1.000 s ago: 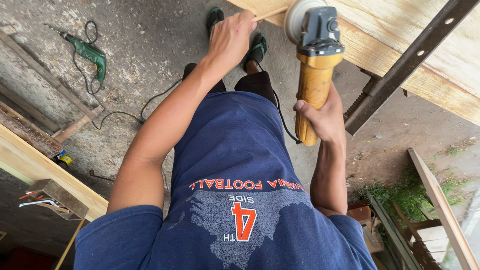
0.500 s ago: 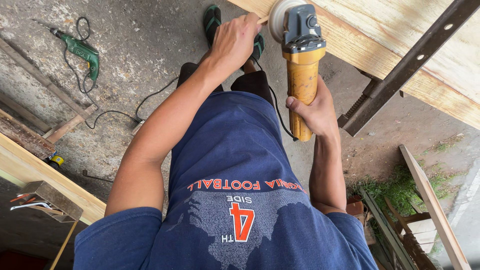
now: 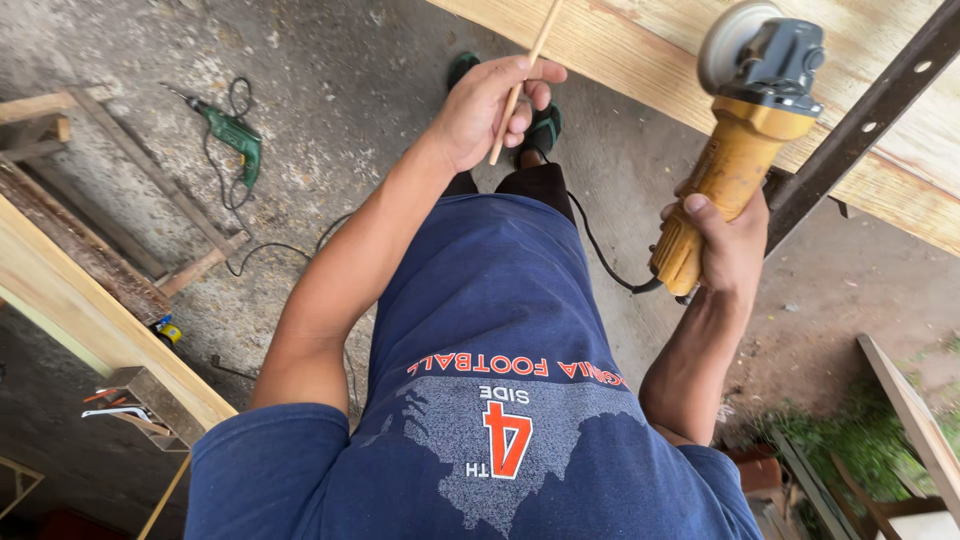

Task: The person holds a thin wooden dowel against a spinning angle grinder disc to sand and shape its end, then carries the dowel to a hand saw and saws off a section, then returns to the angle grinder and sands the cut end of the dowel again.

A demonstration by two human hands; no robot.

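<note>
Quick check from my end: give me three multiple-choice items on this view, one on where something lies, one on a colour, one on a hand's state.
1. Where does the green drill lie?
A. on the concrete floor, upper left
B. on the wooden plank
C. in the left hand

2. What colour is the angle grinder body?
A. red
B. yellow
C. blue

3. What is the left hand doing?
A. lying flat and open
B. gripping the grinder
C. pinching a thin wooden stick

Answers: 1 A, the drill rests on the floor with its cord. 2 B, the body in the right hand is yellow. 3 C, its fingers close round the stick.
</note>
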